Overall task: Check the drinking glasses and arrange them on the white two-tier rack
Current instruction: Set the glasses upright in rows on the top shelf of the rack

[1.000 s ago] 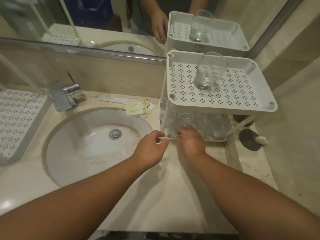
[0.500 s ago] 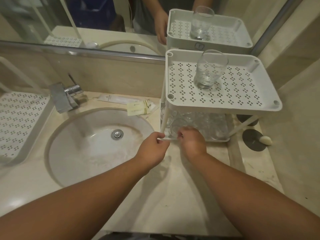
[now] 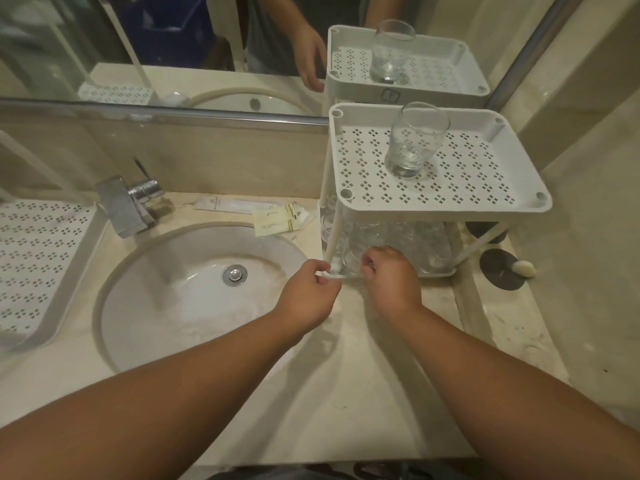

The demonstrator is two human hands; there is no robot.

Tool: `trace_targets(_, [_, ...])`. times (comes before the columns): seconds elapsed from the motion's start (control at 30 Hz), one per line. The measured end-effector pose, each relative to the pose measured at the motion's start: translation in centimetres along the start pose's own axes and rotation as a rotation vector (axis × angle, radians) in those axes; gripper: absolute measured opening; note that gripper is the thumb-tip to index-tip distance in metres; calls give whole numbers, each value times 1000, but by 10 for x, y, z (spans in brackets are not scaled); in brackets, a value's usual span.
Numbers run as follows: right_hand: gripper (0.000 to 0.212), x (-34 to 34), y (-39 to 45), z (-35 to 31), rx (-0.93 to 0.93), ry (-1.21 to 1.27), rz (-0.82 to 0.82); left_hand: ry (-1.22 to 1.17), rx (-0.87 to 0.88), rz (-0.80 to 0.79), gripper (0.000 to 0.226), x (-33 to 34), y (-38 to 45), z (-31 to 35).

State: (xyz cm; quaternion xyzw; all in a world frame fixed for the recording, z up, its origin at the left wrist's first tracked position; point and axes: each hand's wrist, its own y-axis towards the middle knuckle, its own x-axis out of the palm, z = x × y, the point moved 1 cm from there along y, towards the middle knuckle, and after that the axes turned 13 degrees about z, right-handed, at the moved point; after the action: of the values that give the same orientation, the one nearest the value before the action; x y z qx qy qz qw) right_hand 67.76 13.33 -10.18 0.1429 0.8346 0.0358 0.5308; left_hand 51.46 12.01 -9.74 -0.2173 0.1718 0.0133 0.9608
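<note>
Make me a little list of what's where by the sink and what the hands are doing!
place: beige counter with a round sink and tap
rack: white two-tier rack right of the sink, by the mirror
top tier: one glass, standing upright
bottom tier: several clear glasses, number hard to tell
left hand: grip pinching the bottom tier's front corner
right hand: fingers curled at the bottom tier's front edge
other: paper packets behind the sink

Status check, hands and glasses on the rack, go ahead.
Left hand and right hand grip rack lower rim. One glass upright on top. Nothing blocking.
</note>
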Motion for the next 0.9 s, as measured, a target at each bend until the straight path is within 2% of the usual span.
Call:
trace_targets(0.13, [7, -16, -18, -8, 16, 61, 66, 67, 89, -34, 46, -1, -2, 3])
trace_targets(0.3, [6, -43, -44, -19, 42, 97, 186, 282, 430, -41, 55, -3, -9, 13])
trace_targets(0.43, [7, -71, -60, -30, 41, 128, 329, 162, 612, -38, 52, -1, -28, 26])
trace_targets(0.6, [10, -113, -67, -41, 21, 143, 522, -80, 679, -57, 52, 6, -58, 58])
trace_targets(0.73, [12, -147, -60, -45, -37, 123, 651, -158, 757, -97, 54, 9, -71, 94])
trace_targets(0.9, [12, -177, -31, -42, -82, 79, 717, -187, 740, -113, 57, 16, -70, 137])
